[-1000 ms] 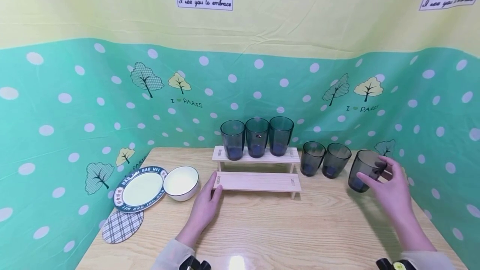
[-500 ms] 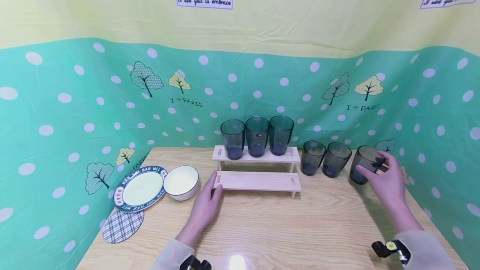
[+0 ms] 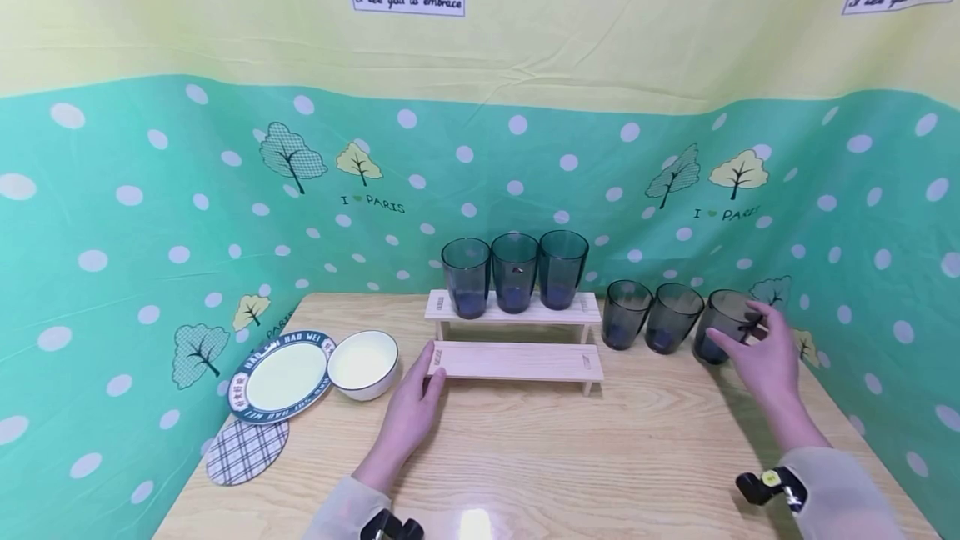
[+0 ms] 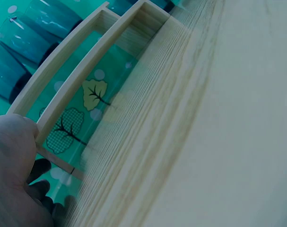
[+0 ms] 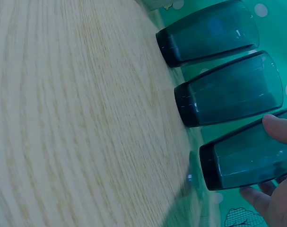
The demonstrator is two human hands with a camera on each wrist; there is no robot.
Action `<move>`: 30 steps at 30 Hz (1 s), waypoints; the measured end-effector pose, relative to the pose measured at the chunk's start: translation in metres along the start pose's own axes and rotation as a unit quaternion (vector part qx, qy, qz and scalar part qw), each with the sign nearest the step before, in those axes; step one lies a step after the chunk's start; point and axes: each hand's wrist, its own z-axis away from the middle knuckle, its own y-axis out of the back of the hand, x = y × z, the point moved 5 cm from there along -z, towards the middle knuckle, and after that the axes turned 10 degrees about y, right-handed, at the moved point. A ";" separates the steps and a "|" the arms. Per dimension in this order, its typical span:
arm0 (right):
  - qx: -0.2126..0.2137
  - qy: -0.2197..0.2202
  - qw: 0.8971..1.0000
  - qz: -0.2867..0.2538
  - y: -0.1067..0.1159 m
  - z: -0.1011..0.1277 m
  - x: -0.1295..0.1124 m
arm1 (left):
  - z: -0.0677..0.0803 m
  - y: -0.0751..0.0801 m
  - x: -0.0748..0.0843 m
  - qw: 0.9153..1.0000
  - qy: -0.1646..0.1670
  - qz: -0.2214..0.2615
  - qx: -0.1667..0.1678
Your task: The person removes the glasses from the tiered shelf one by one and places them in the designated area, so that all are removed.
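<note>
My right hand (image 3: 738, 332) grips a dark tinted glass (image 3: 716, 332) that stands on the wooden table (image 3: 562, 457), rightmost in a row with two more glasses (image 3: 625, 315) (image 3: 672, 317). The right wrist view shows my thumb on top of that glass (image 5: 242, 161) and my fingers (image 5: 256, 198) curled below it. My left hand (image 3: 427, 373) lies flat, fingers straight, touching the left end of a two-step wooden rack (image 3: 517, 361). Three glasses (image 3: 514, 273) stand on its upper step. The left wrist view shows the rack (image 4: 86, 90) just past my hand (image 4: 20, 156).
A blue-rimmed plate (image 3: 281, 377), a white bowl (image 3: 363, 363) and a plaid coaster (image 3: 246, 451) lie at the table's left. A green dotted cloth (image 3: 150, 215) walls in the back and both sides, close behind the glasses.
My right hand has carried the glass back and left, from tilted above the table to standing beside the other two. My left hand has not moved.
</note>
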 end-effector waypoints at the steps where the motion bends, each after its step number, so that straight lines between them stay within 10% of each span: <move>1: 0.000 0.000 1.000 0.003 -0.001 0.000 0.001 | 0.000 0.000 0.000 1.000 0.000 0.000 0.000; 30: -0.022 0.025 0.999 0.013 -0.010 -0.005 0.008 | 0.000 0.000 0.000 1.000 0.004 0.001 0.002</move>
